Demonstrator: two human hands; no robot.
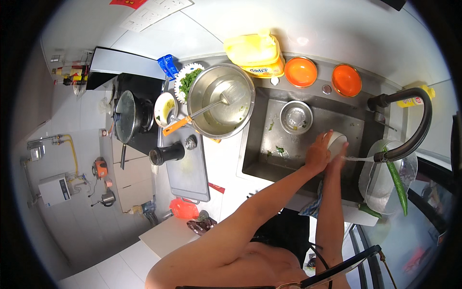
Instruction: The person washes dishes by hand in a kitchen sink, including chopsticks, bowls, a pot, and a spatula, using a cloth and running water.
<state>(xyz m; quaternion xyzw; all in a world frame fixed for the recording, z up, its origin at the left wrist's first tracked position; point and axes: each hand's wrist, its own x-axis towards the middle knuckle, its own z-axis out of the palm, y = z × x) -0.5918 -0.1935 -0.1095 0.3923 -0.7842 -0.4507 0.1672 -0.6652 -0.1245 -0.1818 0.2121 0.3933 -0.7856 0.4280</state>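
Over the right part of the steel sink (249,159), my left hand (318,153) and my right hand (338,157) hold a white bowl (336,142) between them, tilted. Water runs in a thin stream from the dark curved faucet (426,123) toward the bowl and my right hand. Some fingers are hidden behind the bowl. A small steel bowl (296,117) with bits of green in it sits on the sink floor, left of my hands. Scraps of green leaf (280,149) lie on the sink floor.
Behind the sink stand two orange bowls (300,72) and a yellow oil jug (256,54). Left of it is a large steel basin (220,119) with an orange-handled spatula (177,125). A clear container (375,191) with a cucumber (398,188) is at the right. A lidded pan (127,115) is on the stove.
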